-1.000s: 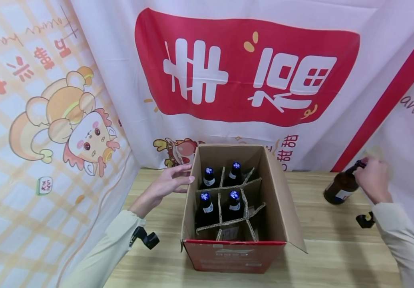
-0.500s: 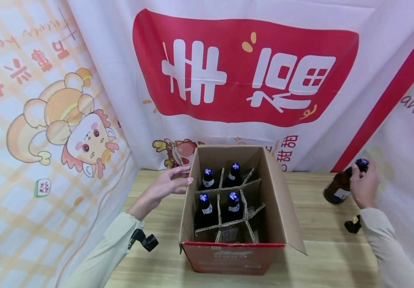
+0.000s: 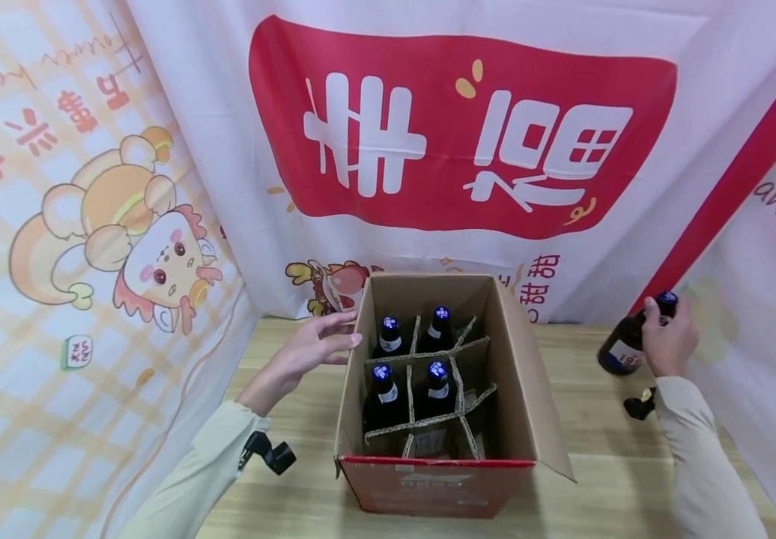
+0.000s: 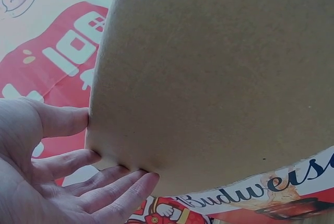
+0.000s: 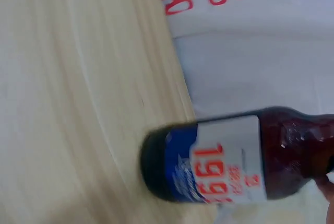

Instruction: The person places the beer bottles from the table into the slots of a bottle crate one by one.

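Observation:
On the right of the head view my right hand [image 3: 673,337] grips a brown glass beer bottle [image 3: 620,348] around its neck. In the right wrist view the beer bottle [image 5: 224,156] shows a white and blue label with red digits; only fingertips of the hand enter at the edge. My left hand [image 3: 303,358] touches the left side of an open cardboard box [image 3: 438,486], fingers loosely extended. Its fingertips press against the box's brown flap [image 4: 209,78] in the left wrist view. Capped beer bottles [image 3: 438,385] stand in several divided compartments; the nearest row holds no bottle.
Cardboard dividers [image 3: 458,382] split the box inside. Its right flap [image 3: 539,389] leans outward. Wooden tabletop [image 3: 590,464] lies between box and right arm. Printed cloth [image 3: 462,262] hangs behind and along both sides.
My right hand has shifted left and slightly away from me, carrying the bottle, which has turned so its label faces the camera more. The left hand stays at the box.

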A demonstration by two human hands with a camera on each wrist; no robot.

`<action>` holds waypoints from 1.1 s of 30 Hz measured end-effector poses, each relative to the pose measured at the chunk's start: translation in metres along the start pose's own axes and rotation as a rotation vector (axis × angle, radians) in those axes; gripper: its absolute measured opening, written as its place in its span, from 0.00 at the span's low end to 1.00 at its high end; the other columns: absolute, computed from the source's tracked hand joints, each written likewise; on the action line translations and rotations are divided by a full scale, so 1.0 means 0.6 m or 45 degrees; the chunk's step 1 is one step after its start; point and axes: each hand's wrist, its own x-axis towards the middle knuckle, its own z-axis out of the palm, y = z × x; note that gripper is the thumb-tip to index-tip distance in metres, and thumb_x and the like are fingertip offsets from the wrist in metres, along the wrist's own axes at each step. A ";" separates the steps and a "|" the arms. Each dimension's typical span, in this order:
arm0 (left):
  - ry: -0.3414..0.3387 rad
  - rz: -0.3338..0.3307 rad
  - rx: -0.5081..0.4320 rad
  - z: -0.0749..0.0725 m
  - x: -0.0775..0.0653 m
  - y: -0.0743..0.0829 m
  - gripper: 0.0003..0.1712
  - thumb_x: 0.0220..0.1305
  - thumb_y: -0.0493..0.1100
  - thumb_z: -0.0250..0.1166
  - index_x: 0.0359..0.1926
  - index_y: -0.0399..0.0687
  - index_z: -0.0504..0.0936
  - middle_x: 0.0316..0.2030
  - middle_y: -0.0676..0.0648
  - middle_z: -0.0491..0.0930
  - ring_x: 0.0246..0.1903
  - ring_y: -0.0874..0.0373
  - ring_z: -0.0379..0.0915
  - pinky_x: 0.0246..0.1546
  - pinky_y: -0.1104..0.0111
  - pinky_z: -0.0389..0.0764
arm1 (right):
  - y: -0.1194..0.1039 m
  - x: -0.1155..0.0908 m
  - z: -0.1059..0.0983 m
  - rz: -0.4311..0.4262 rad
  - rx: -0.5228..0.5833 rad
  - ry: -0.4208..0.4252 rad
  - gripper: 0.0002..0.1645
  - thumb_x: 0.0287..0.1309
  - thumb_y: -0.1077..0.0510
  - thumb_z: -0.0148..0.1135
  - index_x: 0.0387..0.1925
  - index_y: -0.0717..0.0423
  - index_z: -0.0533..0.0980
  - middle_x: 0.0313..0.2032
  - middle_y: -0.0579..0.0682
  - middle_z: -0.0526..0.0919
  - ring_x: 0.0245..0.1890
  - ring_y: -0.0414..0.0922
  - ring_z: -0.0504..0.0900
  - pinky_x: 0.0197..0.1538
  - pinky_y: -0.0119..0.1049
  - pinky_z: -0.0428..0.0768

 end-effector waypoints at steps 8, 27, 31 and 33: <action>0.006 -0.009 -0.007 0.003 -0.011 -0.005 0.39 0.73 0.45 0.67 0.79 0.43 0.64 0.75 0.35 0.67 0.64 0.40 0.77 0.60 0.54 0.85 | -0.007 -0.022 0.008 0.082 0.035 0.050 0.23 0.73 0.50 0.63 0.53 0.69 0.77 0.43 0.65 0.84 0.37 0.35 0.72 0.44 0.23 0.68; 0.008 0.006 -0.039 0.007 -0.007 -0.004 0.39 0.73 0.45 0.67 0.79 0.43 0.64 0.74 0.34 0.68 0.65 0.39 0.76 0.62 0.52 0.84 | -0.086 -0.078 -0.040 0.079 0.171 -0.251 0.18 0.65 0.57 0.70 0.36 0.74 0.83 0.17 0.18 0.72 0.17 0.22 0.69 0.23 0.15 0.68; 0.012 0.009 -0.048 0.009 -0.004 -0.001 0.39 0.72 0.44 0.67 0.79 0.43 0.65 0.75 0.35 0.67 0.65 0.39 0.76 0.61 0.53 0.85 | -0.114 -0.097 -0.050 0.081 0.181 -0.337 0.19 0.64 0.58 0.72 0.38 0.77 0.84 0.17 0.19 0.74 0.16 0.22 0.70 0.22 0.14 0.69; 0.017 0.008 -0.053 0.008 -0.004 0.000 0.39 0.72 0.44 0.67 0.79 0.44 0.65 0.76 0.36 0.66 0.65 0.39 0.76 0.60 0.54 0.85 | -0.133 -0.105 -0.051 0.028 0.187 -0.358 0.18 0.63 0.58 0.73 0.39 0.75 0.85 0.18 0.20 0.75 0.17 0.22 0.71 0.22 0.15 0.69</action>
